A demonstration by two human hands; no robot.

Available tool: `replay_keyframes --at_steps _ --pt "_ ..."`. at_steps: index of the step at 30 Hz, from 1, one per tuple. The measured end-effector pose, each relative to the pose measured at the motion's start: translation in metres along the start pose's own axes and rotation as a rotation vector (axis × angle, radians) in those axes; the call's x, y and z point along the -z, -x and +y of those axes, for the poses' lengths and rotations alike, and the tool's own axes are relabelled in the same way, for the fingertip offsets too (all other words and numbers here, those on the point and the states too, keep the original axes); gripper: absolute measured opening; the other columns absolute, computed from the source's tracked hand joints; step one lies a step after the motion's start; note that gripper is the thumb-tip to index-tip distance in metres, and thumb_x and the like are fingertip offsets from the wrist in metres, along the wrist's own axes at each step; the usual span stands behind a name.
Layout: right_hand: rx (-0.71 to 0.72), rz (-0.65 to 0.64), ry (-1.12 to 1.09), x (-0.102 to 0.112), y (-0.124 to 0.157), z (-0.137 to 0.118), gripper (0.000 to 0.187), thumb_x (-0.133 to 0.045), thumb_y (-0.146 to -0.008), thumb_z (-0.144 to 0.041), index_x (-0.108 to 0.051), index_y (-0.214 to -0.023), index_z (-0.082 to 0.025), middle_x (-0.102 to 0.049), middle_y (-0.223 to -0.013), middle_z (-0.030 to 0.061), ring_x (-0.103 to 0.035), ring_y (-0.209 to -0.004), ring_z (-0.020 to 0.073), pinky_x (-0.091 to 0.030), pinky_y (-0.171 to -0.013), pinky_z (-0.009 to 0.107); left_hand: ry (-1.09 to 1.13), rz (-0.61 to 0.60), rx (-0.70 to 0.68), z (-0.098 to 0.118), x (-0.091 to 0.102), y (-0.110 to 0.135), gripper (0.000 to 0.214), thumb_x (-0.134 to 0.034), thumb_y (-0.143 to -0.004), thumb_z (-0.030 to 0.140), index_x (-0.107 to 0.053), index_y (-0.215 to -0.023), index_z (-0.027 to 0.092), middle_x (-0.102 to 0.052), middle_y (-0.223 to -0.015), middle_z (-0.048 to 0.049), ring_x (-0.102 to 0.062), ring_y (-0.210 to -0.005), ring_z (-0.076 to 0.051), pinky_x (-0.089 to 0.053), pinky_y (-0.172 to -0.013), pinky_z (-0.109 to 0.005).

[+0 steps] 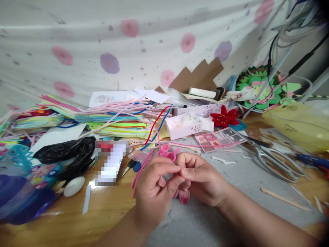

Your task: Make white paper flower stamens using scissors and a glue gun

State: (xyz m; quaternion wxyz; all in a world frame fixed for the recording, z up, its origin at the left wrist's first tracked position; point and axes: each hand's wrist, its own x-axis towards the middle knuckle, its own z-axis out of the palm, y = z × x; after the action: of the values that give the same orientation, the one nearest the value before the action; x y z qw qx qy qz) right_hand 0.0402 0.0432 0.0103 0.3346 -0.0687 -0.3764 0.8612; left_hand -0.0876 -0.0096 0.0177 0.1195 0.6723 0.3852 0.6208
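My left hand [156, 188] and my right hand [203, 176] meet above the grey mat, their fingertips pinched together. Pink fuzzy pipe-cleaner petals [184, 196] show below and between the fingers, and my left fingers curl round part of them. What the right thumb and forefinger pinch is too small and covered to tell. Curled pink petals [166, 150] also stick out just behind the hands. Left of my left hand, pink pipe cleaners [141, 171] lie in a bunch. A red and a blue pipe cleaner [161, 125] stand slanted farther back.
Large scissors [276, 159] and a wooden stick [285, 199] lie to the right. Bundles of coloured pipe cleaners [120, 128] fill the back left, near a black plastic bag [69, 152]. A red flower [224, 117] sits behind a printed card [219, 139]. Cables [269, 61] hang at right.
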Motion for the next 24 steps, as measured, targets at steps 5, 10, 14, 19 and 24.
replay_keyframes --at_steps 5,10,14,19,24 --pt "0.047 -0.003 -0.088 0.002 0.003 -0.002 0.023 -0.070 -0.074 -0.026 -0.053 -0.063 -0.016 -0.052 -0.047 -0.0046 -0.045 -0.042 0.0072 -0.037 -0.046 0.019 0.044 0.024 0.072 -0.003 -0.005 0.000 0.012 -0.060 -0.081 0.007 -0.062 -0.086 0.018 -0.060 -0.080 0.0001 -0.059 -0.075 -0.011 -0.049 -0.069 -0.021" --pt "0.102 -0.011 -0.096 0.002 0.005 -0.005 0.026 -0.059 -0.081 -0.033 -0.056 -0.062 -0.015 -0.052 -0.048 -0.0022 -0.048 -0.043 0.0104 -0.042 -0.046 0.023 -0.011 -0.028 0.068 -0.003 -0.005 0.002 0.015 -0.059 -0.080 0.006 -0.062 -0.088 0.018 -0.061 -0.082 -0.0010 -0.060 -0.076 -0.013 -0.049 -0.067 -0.023" --pt "0.099 0.006 -0.096 0.003 0.007 -0.007 0.026 -0.057 -0.082 -0.031 -0.056 -0.061 -0.015 -0.053 -0.048 -0.0018 -0.048 -0.043 0.0109 -0.041 -0.045 0.023 -0.032 -0.068 0.057 -0.004 -0.005 0.004 0.017 -0.061 -0.079 0.006 -0.062 -0.089 0.019 -0.060 -0.085 -0.0018 -0.059 -0.073 -0.013 -0.049 -0.062 -0.024" --pt "0.115 0.059 -0.027 0.005 0.008 -0.004 0.024 -0.060 -0.081 -0.033 -0.056 -0.065 -0.015 -0.053 -0.049 -0.0028 -0.046 -0.043 0.0098 -0.040 -0.048 0.023 0.019 -0.068 0.090 -0.007 -0.006 0.004 0.016 -0.057 -0.081 0.006 -0.062 -0.087 0.020 -0.058 -0.082 -0.0010 -0.058 -0.069 -0.012 -0.048 -0.058 -0.024" --pt "0.315 0.148 0.308 0.009 0.011 0.002 0.011 -0.066 -0.079 -0.027 -0.059 -0.079 -0.019 -0.054 -0.068 -0.0017 -0.049 -0.059 0.0109 -0.040 -0.056 0.024 -0.033 -0.031 0.049 -0.009 -0.006 0.000 0.017 -0.059 -0.080 0.004 -0.064 -0.084 0.019 -0.060 -0.079 -0.0005 -0.059 -0.071 -0.013 -0.048 -0.062 -0.023"
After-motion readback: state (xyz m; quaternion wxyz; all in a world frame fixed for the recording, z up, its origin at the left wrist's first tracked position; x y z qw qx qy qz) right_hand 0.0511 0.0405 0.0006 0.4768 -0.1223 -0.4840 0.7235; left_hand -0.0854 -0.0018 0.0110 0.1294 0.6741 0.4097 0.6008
